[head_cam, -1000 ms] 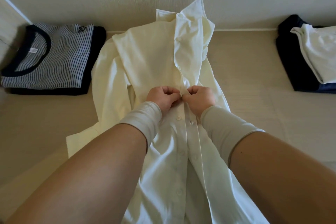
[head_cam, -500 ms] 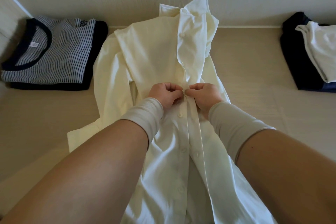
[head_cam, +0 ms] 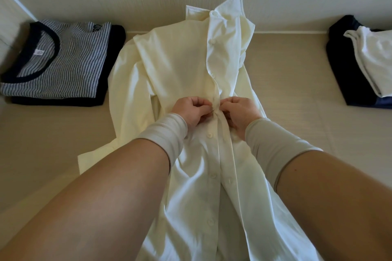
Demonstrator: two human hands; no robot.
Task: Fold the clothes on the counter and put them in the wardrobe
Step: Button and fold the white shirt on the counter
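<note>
Buttoning continues on the cream shirt (head_cam: pixel 180 74), which lies front-up on the counter (head_cam: pixel 297 95). Compared with a second ago, we note both hands have crept slightly up the placket toward the collar; the nearer buttons below them still look unfastened, so folding has not begun, in our judgement. Left hand (head_cam: pixel 191 110) and right hand (head_cam: pixel 241 110) meet at the placket, each grip pressed together and pinching a shirt edge; whether a button sits between the fingertips we cannot tell. Left of the shirt, a folded striped top (head_cam: pixel 61 63) lies apart. Right of the shirt, a dark garment (head_cam: pixel 339 65) carries a white one (head_cam: pixel 377 57).
</note>
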